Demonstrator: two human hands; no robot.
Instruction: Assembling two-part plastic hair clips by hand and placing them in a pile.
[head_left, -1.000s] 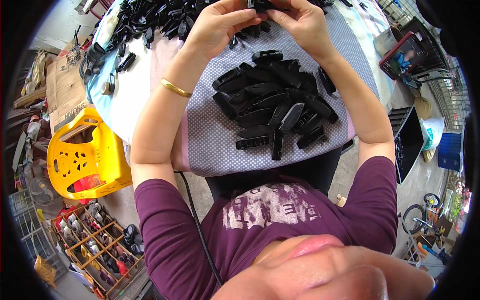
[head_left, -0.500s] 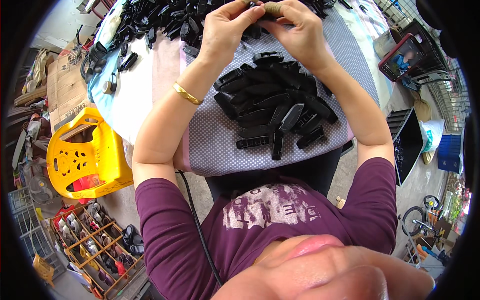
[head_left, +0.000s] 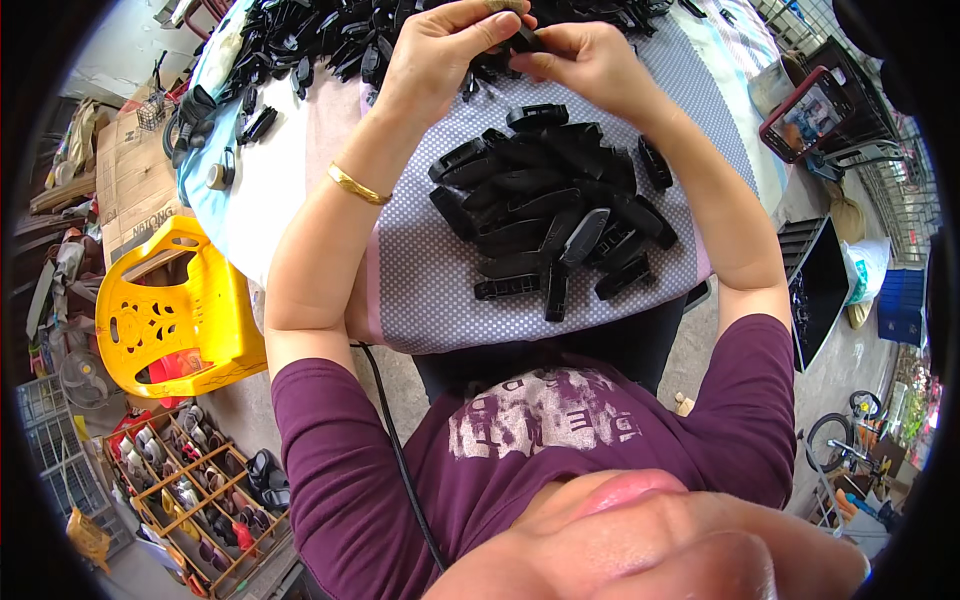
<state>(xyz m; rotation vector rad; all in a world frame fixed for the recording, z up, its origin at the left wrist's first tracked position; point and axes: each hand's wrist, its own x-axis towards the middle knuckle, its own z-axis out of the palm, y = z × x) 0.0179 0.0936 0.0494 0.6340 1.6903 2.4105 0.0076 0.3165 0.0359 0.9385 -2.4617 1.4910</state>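
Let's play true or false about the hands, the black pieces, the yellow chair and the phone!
1. Both hands are pinching one small black piece together. True: the left hand and the right hand meet on a small black piece.
2. The pile of black pieces lies on a dotted cloth. True.
3. The chair beside the table is blue. False: the chair is yellow.
4. The gold bracelet is on the right wrist. False: the bracelet is on the left wrist.
5. The phone is held in a hand. False: the phone lies at the right, away from both hands.
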